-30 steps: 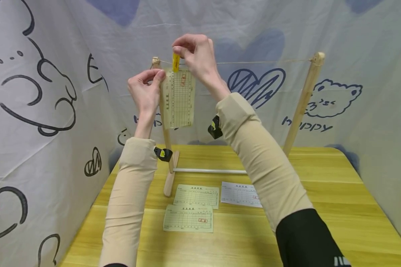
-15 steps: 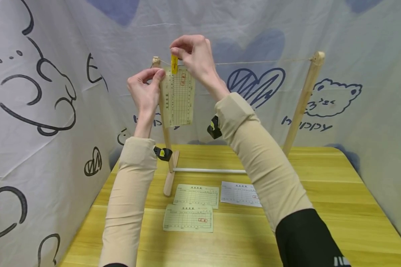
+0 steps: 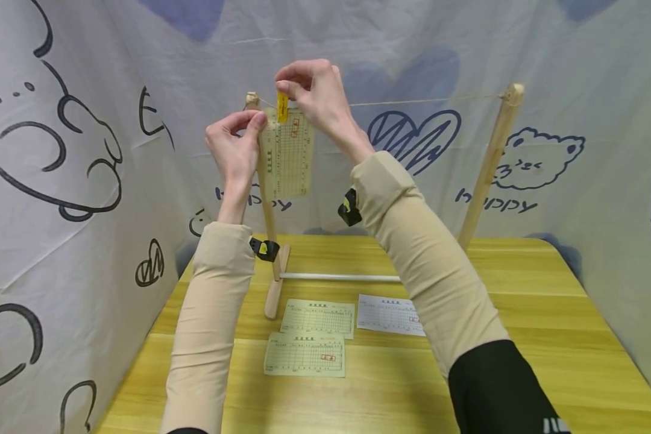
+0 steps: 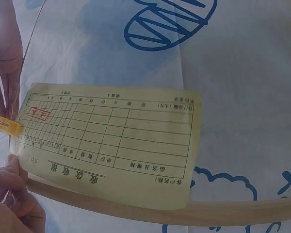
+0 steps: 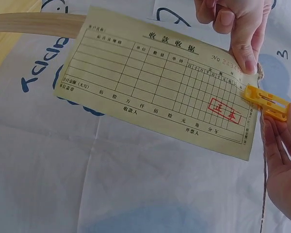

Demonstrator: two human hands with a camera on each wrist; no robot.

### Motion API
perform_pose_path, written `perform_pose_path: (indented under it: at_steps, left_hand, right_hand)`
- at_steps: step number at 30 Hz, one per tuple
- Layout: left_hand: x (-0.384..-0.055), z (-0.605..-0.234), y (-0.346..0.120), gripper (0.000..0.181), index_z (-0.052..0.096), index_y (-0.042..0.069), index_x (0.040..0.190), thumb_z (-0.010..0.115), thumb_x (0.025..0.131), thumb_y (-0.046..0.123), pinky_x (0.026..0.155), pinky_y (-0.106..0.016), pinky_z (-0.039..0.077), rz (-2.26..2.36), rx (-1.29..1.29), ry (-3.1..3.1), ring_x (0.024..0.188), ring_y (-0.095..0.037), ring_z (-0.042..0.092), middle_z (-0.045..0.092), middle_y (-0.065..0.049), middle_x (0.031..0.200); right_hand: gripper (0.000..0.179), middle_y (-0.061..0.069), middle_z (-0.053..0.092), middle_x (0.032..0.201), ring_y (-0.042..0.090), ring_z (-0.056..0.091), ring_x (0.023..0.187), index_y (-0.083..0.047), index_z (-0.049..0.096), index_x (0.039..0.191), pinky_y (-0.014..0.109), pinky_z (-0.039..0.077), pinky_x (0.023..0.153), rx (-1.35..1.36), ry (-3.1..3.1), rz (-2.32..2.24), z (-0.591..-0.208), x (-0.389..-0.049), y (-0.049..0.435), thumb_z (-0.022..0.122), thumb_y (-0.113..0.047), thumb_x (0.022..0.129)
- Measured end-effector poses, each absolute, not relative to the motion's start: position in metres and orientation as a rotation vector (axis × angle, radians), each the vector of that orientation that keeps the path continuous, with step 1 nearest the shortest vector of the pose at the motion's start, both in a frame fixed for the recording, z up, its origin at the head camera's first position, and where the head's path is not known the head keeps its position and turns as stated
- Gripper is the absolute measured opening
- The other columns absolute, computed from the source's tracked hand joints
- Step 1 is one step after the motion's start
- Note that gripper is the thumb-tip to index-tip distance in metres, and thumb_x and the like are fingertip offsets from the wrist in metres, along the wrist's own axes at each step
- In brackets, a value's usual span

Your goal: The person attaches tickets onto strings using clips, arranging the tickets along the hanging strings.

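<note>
Head: receipt slip (image 3: 290,160) hangs lengthwise at 11 o'clock, left hand (image 3: 232,143) pinching its 11 o'clock corner, right hand (image 3: 321,95) pinching the yellow clip (image 3: 282,108) at its 12 o'clock edge by the twine (image 3: 423,100); I'd not free the corner until the clip bites. Left wrist: clip sits at the slip's 9 o'clock short edge, so press it well onto the paper, square to that edge. Right wrist: clip's at 3 o'clock, over edge and twine, but can't tell if the jaws trap both; tug-check lightly before letting go.
</note>
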State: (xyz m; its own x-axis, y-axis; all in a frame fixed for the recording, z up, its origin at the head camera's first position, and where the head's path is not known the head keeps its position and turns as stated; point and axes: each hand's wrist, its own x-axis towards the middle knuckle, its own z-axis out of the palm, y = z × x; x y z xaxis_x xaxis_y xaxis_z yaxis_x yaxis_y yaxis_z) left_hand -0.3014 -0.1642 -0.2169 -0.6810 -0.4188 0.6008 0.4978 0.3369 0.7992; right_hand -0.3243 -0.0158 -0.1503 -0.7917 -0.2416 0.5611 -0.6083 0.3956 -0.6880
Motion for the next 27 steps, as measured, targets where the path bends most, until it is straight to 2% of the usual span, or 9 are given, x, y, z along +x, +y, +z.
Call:
perform_pose_path:
  at_steps: [27]
  left_hand:
    - [-0.301,-0.2173,-0.1644,0.021,0.08,0.006,0.1,0.077,0.09,0.024,0.066,-0.017,0.048,-1.395,-0.02,-1.814,0.076,-0.002,0.062,0.078,-0.013,0.101]
  right_hand:
    - [0.035,0.007,0.069,0.131,0.013,0.066,0.113,-0.01,0.063,0.135,0.018,0.051,0.098,0.739,-2.432,1.289,-0.1482,-0.3248,-0.0134,0.059,-0.021,0.102]
